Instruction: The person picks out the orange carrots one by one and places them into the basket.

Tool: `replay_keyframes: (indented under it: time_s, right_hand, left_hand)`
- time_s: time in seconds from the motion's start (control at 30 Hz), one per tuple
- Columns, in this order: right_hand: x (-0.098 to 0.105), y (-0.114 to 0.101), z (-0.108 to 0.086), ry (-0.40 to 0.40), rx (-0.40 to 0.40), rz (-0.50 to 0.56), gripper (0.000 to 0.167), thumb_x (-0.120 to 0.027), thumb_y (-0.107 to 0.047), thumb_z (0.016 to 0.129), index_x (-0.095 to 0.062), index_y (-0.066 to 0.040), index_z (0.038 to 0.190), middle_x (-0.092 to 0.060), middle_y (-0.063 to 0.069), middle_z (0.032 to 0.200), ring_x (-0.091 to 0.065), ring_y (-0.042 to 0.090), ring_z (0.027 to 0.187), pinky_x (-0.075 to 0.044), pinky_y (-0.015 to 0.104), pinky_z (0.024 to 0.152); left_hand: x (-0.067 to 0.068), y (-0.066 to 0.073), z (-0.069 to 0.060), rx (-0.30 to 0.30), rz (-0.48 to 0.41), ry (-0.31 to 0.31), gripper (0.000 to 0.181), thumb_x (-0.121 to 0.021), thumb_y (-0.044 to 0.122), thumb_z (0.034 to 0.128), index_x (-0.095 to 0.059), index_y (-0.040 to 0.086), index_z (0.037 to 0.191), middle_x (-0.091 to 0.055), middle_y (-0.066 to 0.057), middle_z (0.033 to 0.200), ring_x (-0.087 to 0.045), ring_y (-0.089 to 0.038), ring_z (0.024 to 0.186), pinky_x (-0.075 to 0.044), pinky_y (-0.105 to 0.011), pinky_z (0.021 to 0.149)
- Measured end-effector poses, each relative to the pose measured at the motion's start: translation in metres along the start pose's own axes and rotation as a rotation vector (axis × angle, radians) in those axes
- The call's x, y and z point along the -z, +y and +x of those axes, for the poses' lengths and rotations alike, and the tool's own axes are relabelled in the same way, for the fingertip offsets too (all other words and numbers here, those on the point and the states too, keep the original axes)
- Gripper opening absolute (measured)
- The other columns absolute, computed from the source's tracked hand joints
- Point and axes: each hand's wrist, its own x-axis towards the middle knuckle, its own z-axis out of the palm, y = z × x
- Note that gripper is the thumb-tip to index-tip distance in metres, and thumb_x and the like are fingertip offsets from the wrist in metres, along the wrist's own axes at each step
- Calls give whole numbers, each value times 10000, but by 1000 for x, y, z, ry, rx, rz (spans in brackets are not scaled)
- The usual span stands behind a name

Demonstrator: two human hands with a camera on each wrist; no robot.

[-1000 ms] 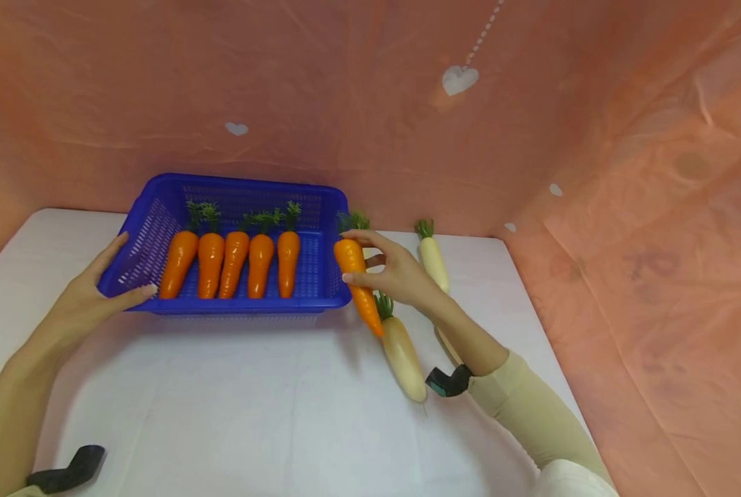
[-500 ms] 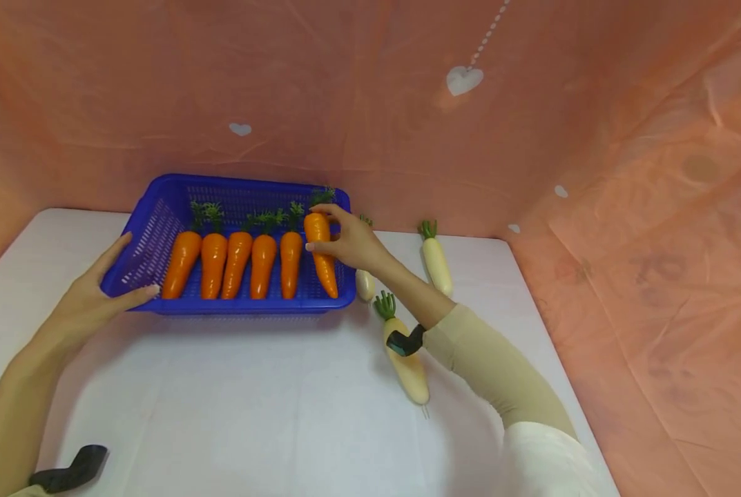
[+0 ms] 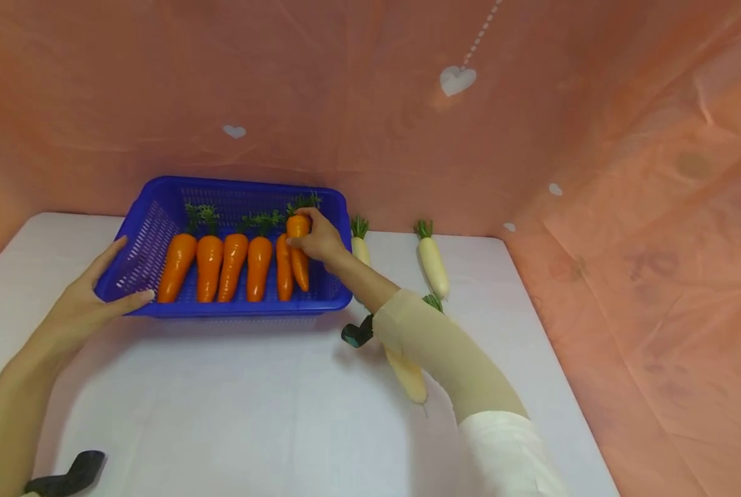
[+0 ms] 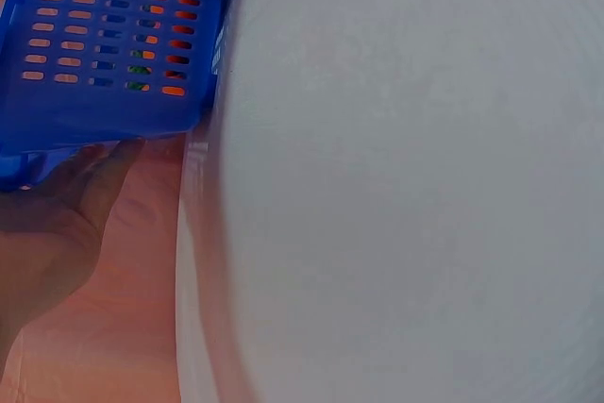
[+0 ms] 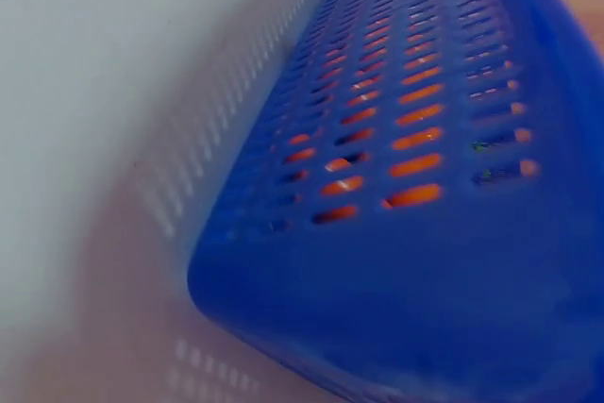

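Note:
A blue plastic basket [image 3: 239, 308] with slotted walls holds a row of orange carrots, such as the leftmost carrot [image 3: 178, 266], their green tops toward the back. My left hand [image 3: 87, 297] grips the basket's left end, thumb over the front rim; the left wrist view shows this hand [image 4: 52, 243] at the basket's end wall [image 4: 94, 106]. Inside the basket's right part, my right hand [image 3: 320, 238] pinches a carrot [image 3: 300, 262] near its top, close against the carrot [image 3: 284, 273] on its left. The right wrist view shows only the basket's slotted side [image 5: 396, 271], with the hand hidden.
Right of the basket, a white radish [image 3: 432, 266] lies on the white-covered table [image 3: 233, 407]. Another radish [image 3: 360, 250] is beside the basket, partly behind my right arm. A third radish [image 3: 410, 378] lies under the forearm. An orange cloth [image 3: 345, 124] hangs behind.
My right hand has carried the carrot left from outside the basket, over its right rim, and down beside the other carrots. The left hand has stayed on the basket.

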Motion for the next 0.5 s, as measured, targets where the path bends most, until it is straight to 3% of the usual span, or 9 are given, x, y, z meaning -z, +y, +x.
replay_keyframes:
  time_s: [0.2, 0.3, 0.5]
  right_hand:
    - [-4, 1, 2, 62, -75, -55, 613, -732, -34, 872, -494, -153, 1424, -566, 122, 1355, -591, 289, 1130, -542, 376, 857]
    - [-4, 1, 1, 56, -92, -65, 648, -728, -21, 868, -480, -147, 1452, -558, 123, 1378, -582, 283, 1160, -535, 372, 890]
    - [7, -5, -4, -49, -95, 147, 708, -668, 72, 872, -433, -131, 1509, -418, 138, 1523, -453, 286, 1352, -482, 386, 1016]
  left_hand:
    - [-2, 1, 1, -6, -5, 4, 922, -655, 285, 963, 19, 440, 1572, 115, -209, 1628, 118, -518, 1446, 80, -733, 1095]
    - [-3, 1, 1, -4, -10, -4, 914, -650, 285, 966, 16, 441, 1573, 125, -209, 1627, 135, -513, 1445, 91, -741, 1085]
    - [2, 0, 1, 9, 29, -8, 904, -635, 314, 972, 29, 434, 1574, 122, -240, 1620, 123, -557, 1429, 69, -773, 1060]
